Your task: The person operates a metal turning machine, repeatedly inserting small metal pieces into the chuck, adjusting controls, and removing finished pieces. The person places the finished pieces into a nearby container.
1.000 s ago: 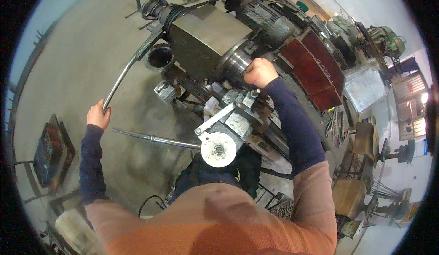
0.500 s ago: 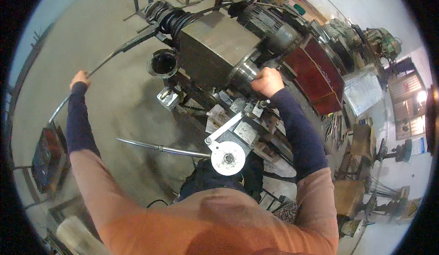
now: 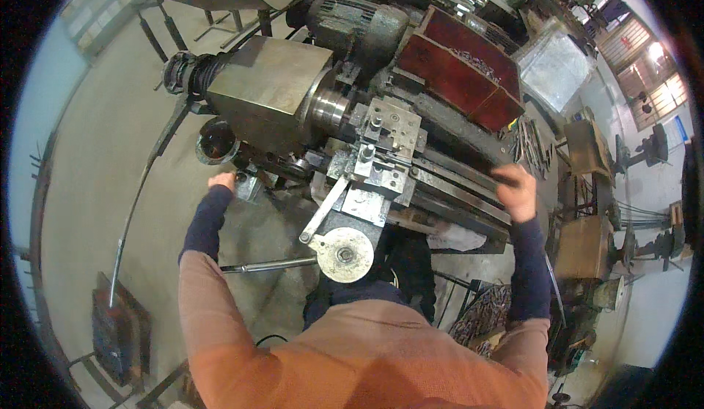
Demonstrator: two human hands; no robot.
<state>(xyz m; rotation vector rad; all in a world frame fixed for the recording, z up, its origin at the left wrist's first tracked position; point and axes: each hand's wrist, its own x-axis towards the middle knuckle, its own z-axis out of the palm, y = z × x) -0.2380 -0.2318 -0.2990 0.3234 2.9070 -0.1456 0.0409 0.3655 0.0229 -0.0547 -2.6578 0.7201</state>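
Note:
My left hand (image 3: 222, 182) is closed beside a small metal tin (image 3: 249, 188) below the lathe's headstock (image 3: 268, 72). Its fingertips face the tin, and whatever they hold is hidden. Out over the right end of the lathe bed (image 3: 458, 188), my right hand (image 3: 518, 192) is also closed, its fingers curled; anything inside cannot be made out. Between the hands are the shiny chuck (image 3: 330, 108), the tool post block (image 3: 394, 127) and a round handwheel (image 3: 345, 254) with a flat lever (image 3: 325, 209). Neither hand touches these.
A long lever rod (image 3: 133, 211) slopes down at the left to a dark box (image 3: 121, 336). Behind the bed stand a motor (image 3: 356, 28) and a red tray (image 3: 455, 68) with metal bits. A pale metal sheet (image 3: 555, 68) and several tools (image 3: 532, 141) lie to the right.
My left hand has let go of the lever rod and come in beside the tin. My right hand has left the chuck and moved right. The view has shifted, and the tool post sits nearer the chuck.

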